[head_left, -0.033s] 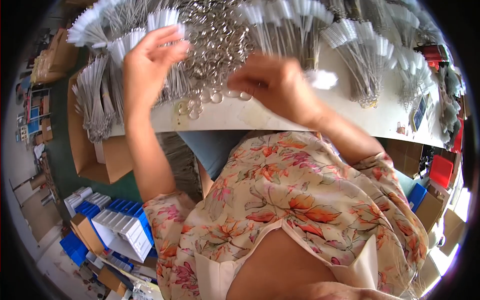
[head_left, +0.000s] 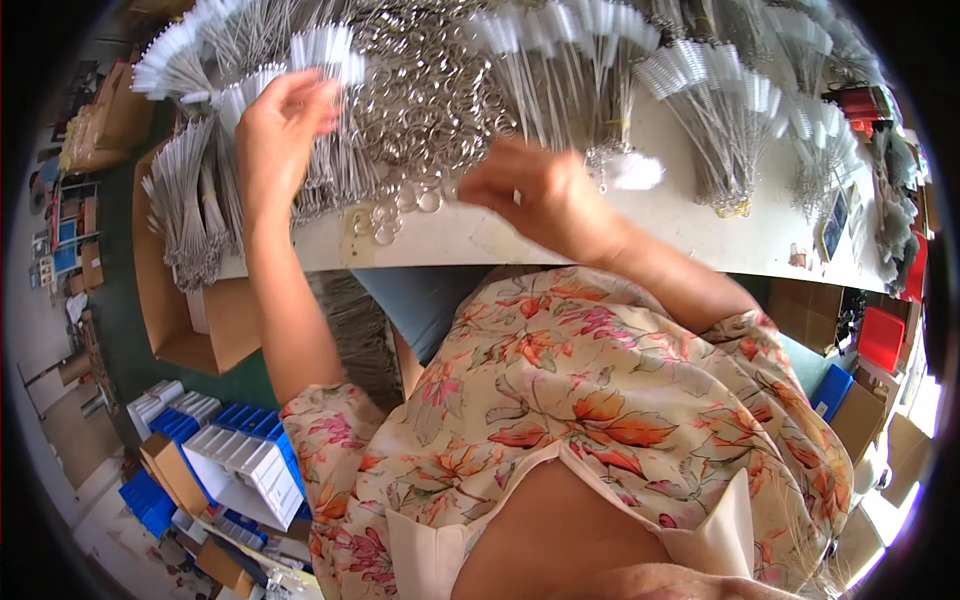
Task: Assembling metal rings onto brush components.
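Observation:
My left hand [head_left: 280, 130] is over the wire-handled brushes [head_left: 325, 55] at the left of the table, its blurred fingers slightly apart and nothing visible in them. To the right, my right hand [head_left: 540, 195] hovers low at the near edge of a heap of metal split rings [head_left: 430, 100]. Its fingers are curled together and smeared by motion; whatever they pinch is hidden. Several loose rings [head_left: 405, 198] lie on the white table just left of those fingertips. Beyond my right wrist rests a brush with a white tuft [head_left: 635, 170].
More bundled brushes [head_left: 715, 130] stand along the right of the white table [head_left: 690, 235]. An open cardboard box [head_left: 215, 330] is below the left table edge, with blue and white plastic bins [head_left: 245, 450] nearer. A red bin [head_left: 882, 340] is at far right.
My left hand has shifted left and a little nearer, its fingers drawing in. My right hand has dropped slightly toward me and now covers the spot where a ring lay.

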The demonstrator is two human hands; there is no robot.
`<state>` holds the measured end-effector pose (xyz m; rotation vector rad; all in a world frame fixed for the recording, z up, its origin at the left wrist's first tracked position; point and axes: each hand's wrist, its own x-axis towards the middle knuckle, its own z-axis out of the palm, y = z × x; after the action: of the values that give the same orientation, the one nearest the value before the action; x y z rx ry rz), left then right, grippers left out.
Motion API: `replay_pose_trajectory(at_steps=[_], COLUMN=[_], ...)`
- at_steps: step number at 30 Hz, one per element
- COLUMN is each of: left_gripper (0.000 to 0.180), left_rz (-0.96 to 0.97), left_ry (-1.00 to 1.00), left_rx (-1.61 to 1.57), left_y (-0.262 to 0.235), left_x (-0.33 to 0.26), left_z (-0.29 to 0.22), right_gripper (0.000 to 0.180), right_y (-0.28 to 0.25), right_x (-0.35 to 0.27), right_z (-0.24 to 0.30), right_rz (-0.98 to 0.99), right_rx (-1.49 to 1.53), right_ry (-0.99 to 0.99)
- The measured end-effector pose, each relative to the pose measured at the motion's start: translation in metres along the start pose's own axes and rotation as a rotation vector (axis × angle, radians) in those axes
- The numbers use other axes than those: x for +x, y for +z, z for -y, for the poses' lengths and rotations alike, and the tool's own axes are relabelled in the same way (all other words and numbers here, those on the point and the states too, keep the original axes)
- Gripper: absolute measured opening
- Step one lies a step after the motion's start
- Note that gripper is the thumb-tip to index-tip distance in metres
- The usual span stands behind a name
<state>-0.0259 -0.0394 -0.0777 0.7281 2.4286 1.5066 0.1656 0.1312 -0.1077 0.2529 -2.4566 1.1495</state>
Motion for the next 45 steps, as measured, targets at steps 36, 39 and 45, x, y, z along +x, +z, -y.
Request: replay_pose_trajectory(at_steps=[36,39,45], left_gripper=[0.024,0.022,0.02], left_rz=[-0.096,-0.115,-0.092], left_ry=[-0.33,-0.352,-0.543], left_rx=[0.655,0.62,0.609], left_y=[-0.178,-0.179,-0.172], left_x=[-0.004,0.002,0.009], left_z=[0.191,0.19,0.162], right_gripper=[0.024,0.023,0.019], right_y=[-0.123,-0.162,-0.169], right_x=[0.027,-0.024,-0.045], right_z=[-0.061,-0.086,-0.096], right_rz=[-0.353,-0.24,-0.043], right_rx=[-0.044,-0.677,-0.808], right_ry=[0.565,0.512,0.759])
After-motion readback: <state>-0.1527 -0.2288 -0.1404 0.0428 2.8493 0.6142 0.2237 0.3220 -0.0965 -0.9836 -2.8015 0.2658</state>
